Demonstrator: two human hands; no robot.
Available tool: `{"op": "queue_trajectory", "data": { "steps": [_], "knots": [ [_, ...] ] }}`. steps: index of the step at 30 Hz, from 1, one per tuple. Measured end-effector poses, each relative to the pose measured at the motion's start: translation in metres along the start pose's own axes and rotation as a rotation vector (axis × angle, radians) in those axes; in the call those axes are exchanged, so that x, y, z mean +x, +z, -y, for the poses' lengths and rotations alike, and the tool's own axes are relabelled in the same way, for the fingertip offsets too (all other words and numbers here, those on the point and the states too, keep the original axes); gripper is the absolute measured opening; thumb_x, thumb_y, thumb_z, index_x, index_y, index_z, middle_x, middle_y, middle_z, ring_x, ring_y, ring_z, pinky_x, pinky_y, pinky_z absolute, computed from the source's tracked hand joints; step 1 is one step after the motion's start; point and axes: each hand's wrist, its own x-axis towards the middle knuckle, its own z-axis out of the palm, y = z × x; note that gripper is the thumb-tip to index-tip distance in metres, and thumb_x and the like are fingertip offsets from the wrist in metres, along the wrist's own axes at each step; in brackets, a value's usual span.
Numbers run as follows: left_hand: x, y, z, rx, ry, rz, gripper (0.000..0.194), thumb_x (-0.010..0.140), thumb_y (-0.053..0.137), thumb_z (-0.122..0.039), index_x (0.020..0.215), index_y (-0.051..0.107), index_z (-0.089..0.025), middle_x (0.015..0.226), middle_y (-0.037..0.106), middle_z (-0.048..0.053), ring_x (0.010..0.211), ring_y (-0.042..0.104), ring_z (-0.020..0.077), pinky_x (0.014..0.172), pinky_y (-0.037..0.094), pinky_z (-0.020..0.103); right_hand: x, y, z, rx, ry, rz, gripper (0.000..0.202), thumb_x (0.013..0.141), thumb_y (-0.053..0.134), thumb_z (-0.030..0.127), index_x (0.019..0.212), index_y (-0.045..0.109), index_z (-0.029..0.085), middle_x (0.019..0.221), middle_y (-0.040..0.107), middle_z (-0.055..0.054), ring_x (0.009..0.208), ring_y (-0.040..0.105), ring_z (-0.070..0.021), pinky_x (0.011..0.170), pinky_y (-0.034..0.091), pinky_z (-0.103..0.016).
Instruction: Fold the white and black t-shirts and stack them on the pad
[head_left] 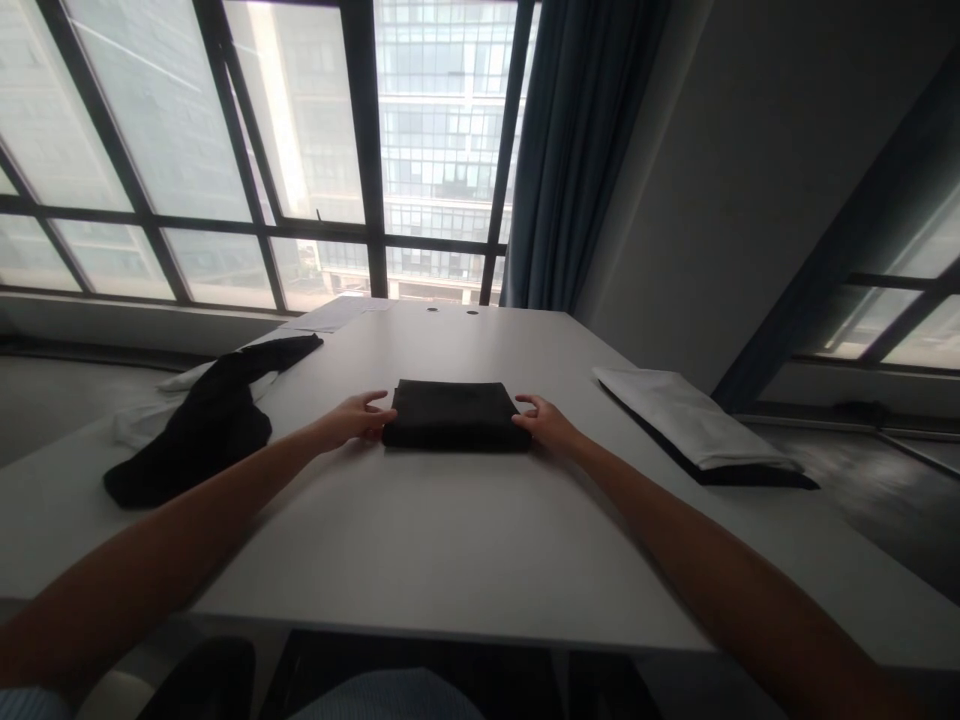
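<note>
A black cloth [457,415], folded into a neat rectangle, lies at the middle of the white table. My left hand [358,418] holds its left edge, the thumb against the side and the other fingers low by the tabletop. At the opposite edge my right hand [544,422] grips the cloth in the same way, index finger raised off it. The undersides of both hands' fingers are partly hidden by the cloth.
Left on the white table [450,560] lies a crumpled black garment [217,420], with white cloth beneath and beyond it. A folded white cloth [690,415] rests over a black one at the right. Windows and a blue curtain [574,150] stand behind the far edge.
</note>
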Motion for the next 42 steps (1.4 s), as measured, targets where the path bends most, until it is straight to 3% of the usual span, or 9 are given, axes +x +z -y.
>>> {"op": "queue_trajectory", "data": {
  "steps": [3,9,15,18,21,25,30,39,42],
  "knots": [
    [-0.002,0.000,0.000,0.135,0.073,0.031,0.084,0.062,0.090,-0.048,0.135,0.063,-0.015,0.068,0.063,-0.004,0.058,0.058,0.0128,0.059,0.048,0.028,-0.003,-0.003,-0.001,-0.143,-0.110,0.052,0.040,0.085,0.066,0.028,0.123,0.069,0.017,0.076,0.071,-0.001,0.064,0.062,-0.0157,0.069,0.055,-0.032],
    [-0.004,0.006,-0.002,0.515,0.140,-0.005,0.046,0.063,0.081,-0.052,0.096,0.082,-0.020,0.063,0.068,-0.001,0.057,0.055,0.0146,0.055,0.041,0.027,-0.002,-0.002,0.001,-0.403,-0.233,0.063,0.020,0.081,0.067,0.028,0.094,0.080,0.021,0.084,0.075,-0.002,0.078,0.067,-0.0183,0.080,0.055,-0.033],
    [-0.004,0.002,-0.004,0.706,0.154,0.041,0.034,0.068,0.077,-0.046,0.093,0.084,-0.024,0.066,0.069,0.001,0.063,0.061,0.0205,0.062,0.046,0.031,-0.009,-0.006,0.011,-0.598,-0.235,0.148,0.019,0.082,0.067,0.024,0.095,0.081,0.025,0.088,0.074,-0.002,0.080,0.068,-0.0191,0.079,0.055,-0.032],
    [-0.009,0.009,-0.006,0.899,0.226,-0.004,0.033,0.077,0.073,-0.044,0.100,0.083,-0.023,0.087,0.074,0.007,0.082,0.068,0.0281,0.077,0.053,0.038,-0.020,-0.003,0.023,-0.726,-0.257,0.108,0.023,0.086,0.067,0.026,0.105,0.079,0.023,0.103,0.074,-0.008,0.093,0.069,-0.0252,0.086,0.055,-0.038],
    [-0.016,0.033,-0.006,1.024,0.540,-0.138,0.046,0.091,0.060,-0.048,0.125,0.074,-0.021,0.130,0.067,0.014,0.122,0.059,0.0363,0.105,0.046,0.050,-0.030,0.013,0.033,-0.814,-0.432,-0.122,0.040,0.093,0.062,0.033,0.129,0.070,0.017,0.134,0.064,-0.018,0.123,0.059,-0.0345,0.106,0.046,-0.049],
    [-0.018,0.072,0.003,1.040,0.795,0.137,0.064,0.103,0.039,-0.057,0.158,0.040,-0.024,0.166,0.035,0.010,0.154,0.027,0.0315,0.125,0.021,0.051,-0.035,0.043,0.034,-0.747,-0.655,0.060,0.057,0.102,0.047,0.044,0.152,0.050,0.016,0.160,0.044,-0.015,0.150,0.036,-0.0301,0.124,0.025,-0.050],
    [-0.011,0.075,0.017,1.070,0.627,0.361,0.067,0.105,0.031,-0.059,0.164,0.025,-0.027,0.170,0.023,0.007,0.158,0.016,0.0278,0.127,0.013,0.049,-0.032,0.053,0.023,-0.715,-0.525,0.363,0.062,0.106,0.029,0.050,0.160,0.038,0.020,0.167,0.032,-0.009,0.156,0.024,-0.0244,0.127,0.018,-0.050],
    [-0.005,0.045,0.020,1.134,0.405,0.232,0.072,0.104,0.024,-0.061,0.164,0.026,-0.021,0.171,0.013,0.007,0.159,0.009,0.0279,0.127,0.012,0.044,-0.030,0.037,0.016,-0.713,-0.397,0.378,0.070,0.105,0.027,0.058,0.163,0.031,0.019,0.170,0.020,-0.008,0.158,0.014,-0.0282,0.127,0.015,-0.051],
    [0.001,0.031,0.015,1.163,0.304,0.183,0.071,0.103,0.026,-0.059,0.162,0.031,-0.019,0.170,0.021,0.012,0.157,0.018,0.0294,0.125,0.016,0.050,-0.035,0.031,0.021,-0.720,-0.416,0.351,0.072,0.103,0.028,0.063,0.158,0.043,0.018,0.167,0.031,-0.010,0.156,0.025,-0.0309,0.125,0.024,-0.051]
  ]
}}
